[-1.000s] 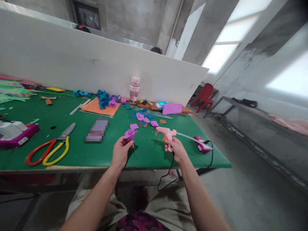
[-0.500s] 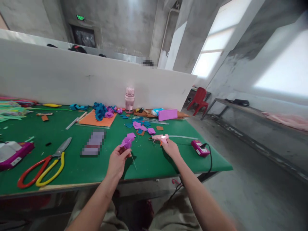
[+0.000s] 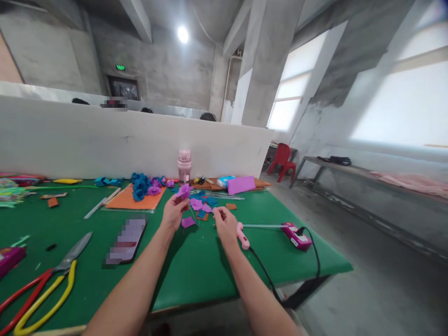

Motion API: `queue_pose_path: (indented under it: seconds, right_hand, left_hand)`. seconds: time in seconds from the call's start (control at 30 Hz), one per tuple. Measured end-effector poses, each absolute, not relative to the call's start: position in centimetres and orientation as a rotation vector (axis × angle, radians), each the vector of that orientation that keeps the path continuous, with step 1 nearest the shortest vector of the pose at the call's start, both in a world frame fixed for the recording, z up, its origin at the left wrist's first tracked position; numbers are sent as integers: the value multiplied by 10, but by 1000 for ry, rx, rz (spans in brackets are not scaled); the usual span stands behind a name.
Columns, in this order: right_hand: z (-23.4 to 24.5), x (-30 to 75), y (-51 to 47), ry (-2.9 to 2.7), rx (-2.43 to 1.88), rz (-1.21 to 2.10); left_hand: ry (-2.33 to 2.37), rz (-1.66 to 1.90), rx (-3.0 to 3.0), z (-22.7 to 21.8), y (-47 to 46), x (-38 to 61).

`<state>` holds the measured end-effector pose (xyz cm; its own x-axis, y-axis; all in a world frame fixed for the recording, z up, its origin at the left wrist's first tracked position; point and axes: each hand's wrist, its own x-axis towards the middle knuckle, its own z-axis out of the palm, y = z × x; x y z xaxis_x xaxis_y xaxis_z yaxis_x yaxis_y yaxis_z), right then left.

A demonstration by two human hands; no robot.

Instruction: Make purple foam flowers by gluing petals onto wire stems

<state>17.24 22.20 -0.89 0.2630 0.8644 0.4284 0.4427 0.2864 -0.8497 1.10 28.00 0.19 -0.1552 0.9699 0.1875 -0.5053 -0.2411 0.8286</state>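
Observation:
My left hand [image 3: 174, 212] is closed, pinching a purple crepe-paper flower [image 3: 185, 190] on a thin wire stem, raised above the table. To its right my right hand [image 3: 226, 223] reaches low over the table, thumb and fingers pinched on a purple petal, which they mostly hide. Loose purple petals [image 3: 196, 204] and blue pieces [image 3: 211, 200] lie just beyond the hands. A single purple petal [image 3: 188, 222] lies between them. Beside my right wrist rests a pink glue gun [image 3: 242, 235], partly covered by the hand, a clear glue stick [image 3: 264, 226] running out behind it.
On the green table [image 3: 196, 270] lie large scissors [image 3: 66, 266], a phone [image 3: 128, 238] and a magenta power block [image 3: 296, 236] with a black cable. Farther back are an orange sheet [image 3: 135, 201] with blue flowers [image 3: 140, 186], a pink bottle [image 3: 184, 165] and a white partition [image 3: 140, 140].
My right hand has let go of the glue gun and moved left to the petals. My left hand still holds the flower, now nearer the pile. The view has tilted upward.

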Motion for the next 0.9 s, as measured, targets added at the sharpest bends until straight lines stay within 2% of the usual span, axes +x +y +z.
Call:
queue_pose_path:
  seconds: [0.23, 0.43, 0.7, 0.9]
  right_hand:
    - [-22, 131, 259, -1129, -1084, 636]
    - [-29, 137, 256, -1228, -969, 687]
    - [-36, 128, 262, -1119, -853, 1048]
    - [-42, 122, 264, -1004, -754, 1170]
  left_hand:
    - [741, 1482, 981, -17, 269, 14]
    - [775, 1510, 930, -17, 270, 17]
    - [806, 1574, 936, -22, 271, 18]
    - [770, 1564, 916, -24, 273, 19]
